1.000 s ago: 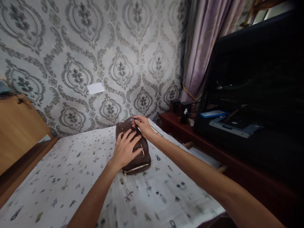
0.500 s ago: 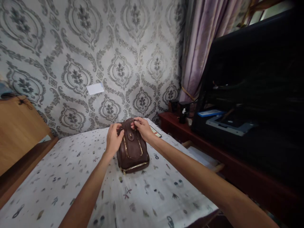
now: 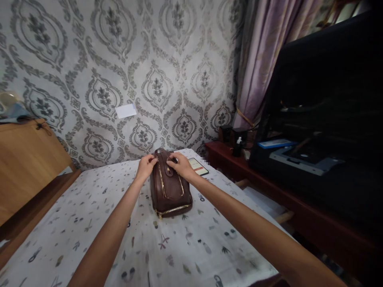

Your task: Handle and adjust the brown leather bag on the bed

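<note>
Brown bag [image 3: 172, 185], laid on white patterned cloth [image 3: 98, 223]; long axis is directed toward the wall [image 3: 182, 59], far end canted slightly left, zipped end nearest. Flanked by left hand [image 3: 146, 167] and right hand [image 3: 182, 165], fingers curled; what is gripped cannot be told.

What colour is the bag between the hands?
Dark brown, with gold-toned zips; the bag shows best in the head view.
</note>
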`<state>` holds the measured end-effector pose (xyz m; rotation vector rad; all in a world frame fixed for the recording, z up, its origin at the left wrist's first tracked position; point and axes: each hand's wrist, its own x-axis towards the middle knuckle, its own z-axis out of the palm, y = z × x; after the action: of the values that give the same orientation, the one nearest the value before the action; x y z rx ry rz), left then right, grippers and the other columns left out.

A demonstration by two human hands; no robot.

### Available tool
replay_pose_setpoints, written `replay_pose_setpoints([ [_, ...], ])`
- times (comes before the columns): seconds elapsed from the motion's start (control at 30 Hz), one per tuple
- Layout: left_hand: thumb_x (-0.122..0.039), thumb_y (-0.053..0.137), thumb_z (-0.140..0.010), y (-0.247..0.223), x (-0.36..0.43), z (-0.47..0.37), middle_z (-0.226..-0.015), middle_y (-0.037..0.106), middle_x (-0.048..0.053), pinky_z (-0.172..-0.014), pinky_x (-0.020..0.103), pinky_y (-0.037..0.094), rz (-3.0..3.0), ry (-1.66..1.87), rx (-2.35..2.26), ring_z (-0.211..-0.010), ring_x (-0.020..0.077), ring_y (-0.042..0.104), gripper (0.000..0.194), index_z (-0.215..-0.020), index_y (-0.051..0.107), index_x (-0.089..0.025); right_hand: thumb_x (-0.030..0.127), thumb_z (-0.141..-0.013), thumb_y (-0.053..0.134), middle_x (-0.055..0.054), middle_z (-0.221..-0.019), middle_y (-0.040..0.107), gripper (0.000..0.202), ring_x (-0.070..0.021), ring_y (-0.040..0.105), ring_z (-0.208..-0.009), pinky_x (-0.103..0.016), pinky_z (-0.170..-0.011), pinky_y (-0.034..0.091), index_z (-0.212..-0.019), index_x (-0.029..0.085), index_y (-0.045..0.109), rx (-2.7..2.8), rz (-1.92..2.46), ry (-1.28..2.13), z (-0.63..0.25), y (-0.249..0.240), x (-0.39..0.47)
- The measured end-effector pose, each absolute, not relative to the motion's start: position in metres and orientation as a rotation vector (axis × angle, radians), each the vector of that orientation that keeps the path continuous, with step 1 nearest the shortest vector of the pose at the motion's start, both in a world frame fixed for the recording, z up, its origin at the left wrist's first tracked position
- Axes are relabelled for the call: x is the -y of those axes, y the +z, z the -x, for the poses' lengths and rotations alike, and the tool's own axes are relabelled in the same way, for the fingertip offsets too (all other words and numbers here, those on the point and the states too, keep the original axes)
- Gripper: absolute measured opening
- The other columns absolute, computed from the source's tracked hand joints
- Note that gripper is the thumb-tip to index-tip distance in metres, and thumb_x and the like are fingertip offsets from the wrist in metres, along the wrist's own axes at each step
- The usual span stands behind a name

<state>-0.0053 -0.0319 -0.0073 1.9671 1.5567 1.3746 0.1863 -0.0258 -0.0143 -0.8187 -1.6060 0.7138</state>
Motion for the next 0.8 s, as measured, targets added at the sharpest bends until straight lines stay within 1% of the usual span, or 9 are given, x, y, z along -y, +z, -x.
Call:
replay_pose_setpoints([
  [0.07, -0.029, 0.055, -0.08, -0.008, 0.031, 0.006, -0.066, 0.06, -0.001, -0.066, 0.025, 0.04, -1.97, 1.377, -1.543, -0.068, 0.0152, 0.053, 0.016, -0.071, 0.062, -0.018, 0.016, -0.067, 0.07, 0.001, -0.076, 0.062, 0.008, -0.0195, 0.055, -0.08, -0.034, -0.083, 0.042, -0.067, 0.022, 0.065, 1.637, 0.838, 0.687, -0.186, -0.015, 0.025],
  [0.17, -0.03, 0.054, -0.08, -0.007, 0.033, 0.007, -0.069, 0.058, -0.001, -0.066, 0.025, 0.039, -1.986, 1.371, -1.518, -0.071, 0.0155, 0.052, 0.016, -0.072, 0.06, -0.018, 0.016, -0.069, 0.068, 0.001, -0.078, 0.063, 0.007, -0.0196, 0.056, -0.082, -0.033, -0.084, 0.043, -0.069, 0.023, 0.066, 1.655, 0.859, 0.659, -0.184, -0.017, 0.023],
  [0.33, -0.033, 0.054, -0.081, -0.003, 0.044, 0.007, -0.069, 0.052, -0.002, -0.063, 0.024, 0.037, -2.045, 1.323, -1.46, -0.069, 0.0147, 0.048, 0.02, -0.068, 0.056, -0.018, 0.018, -0.07, 0.065, 0.001, -0.079, 0.065, 0.006, -0.0198, 0.057, -0.083, -0.033, -0.084, 0.043, -0.07, 0.023, 0.066, 1.655, 0.864, 0.649, -0.184, -0.018, 0.022],
  [0.47, -0.031, 0.055, -0.081, -0.001, 0.051, 0.007, -0.071, 0.051, -0.001, -0.064, 0.024, 0.038, -2.073, 1.305, -1.432, -0.07, 0.0147, 0.048, 0.017, -0.069, 0.055, -0.018, 0.017, -0.071, 0.063, 0.0, -0.078, 0.065, 0.008, -0.0207, 0.058, -0.083, -0.034, -0.085, 0.043, -0.071, 0.023, 0.067, 1.633, 0.858, 0.673, -0.185, -0.019, 0.023],
  [0.67, -0.032, 0.054, -0.083, -0.003, 0.058, 0.006, -0.073, 0.051, -0.001, -0.067, 0.025, 0.04, -2.093, 1.3, -1.402, -0.07, 0.0145, 0.049, 0.018, -0.07, 0.055, -0.019, 0.021, -0.073, 0.062, 0.0, -0.083, 0.07, 0.008, -0.0224, 0.062, -0.088, -0.034, -0.085, 0.045, -0.075, 0.023, 0.069, 1.559, 0.833, 0.767, -0.185, -0.021, 0.022],
  [0.8, -0.033, 0.055, -0.083, -0.004, 0.06, 0.007, -0.074, 0.053, -0.001, -0.066, 0.025, 0.041, -2.089, 1.306, -1.392, -0.07, 0.0141, 0.05, 0.019, -0.071, 0.056, -0.018, 0.027, -0.072, 0.065, 0.0, -0.081, 0.07, 0.006, -0.0216, 0.061, -0.085, -0.033, -0.083, 0.045, -0.075, 0.023, 0.069, 1.506, 0.797, 0.852, -0.185, -0.02, 0.024],
])
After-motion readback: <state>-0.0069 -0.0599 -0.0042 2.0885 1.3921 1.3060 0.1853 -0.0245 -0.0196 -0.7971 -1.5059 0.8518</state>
